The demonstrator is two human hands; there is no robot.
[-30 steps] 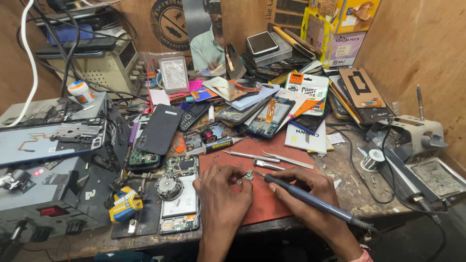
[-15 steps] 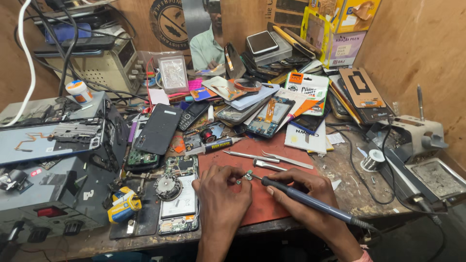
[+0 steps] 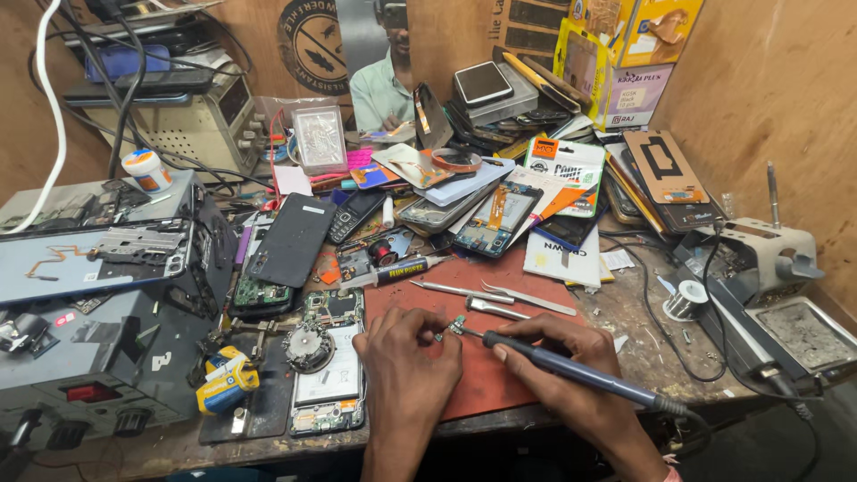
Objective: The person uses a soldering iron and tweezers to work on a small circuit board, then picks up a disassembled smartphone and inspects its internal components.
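Pinched between the thumb and fingers of the left hand (image 3: 406, 353) is a small green circuit board (image 3: 456, 326), held just above the red mat (image 3: 473, 357) near the front edge of the tabletop (image 3: 643, 330). That hand lies knuckles-up, its forearm coming in from the front edge, fingers curled over toward the board. The right hand (image 3: 558, 357) has a pen-like grip closed on a dark blue soldering iron (image 3: 571, 370), the handle slanting back toward the right front corner while the tip meets the board. Its wrist rests low on the mat's right side.

Just behind the hands, on the mat, lie metal tweezers (image 3: 527, 299) and a small tube of glue (image 3: 397, 270). Left of the left hand, an opened phone (image 3: 328, 361) lies flat with its insides showing. A spool of solder wire (image 3: 685, 299) stands toward the right edge, and a heap of phones and screens fills the back.
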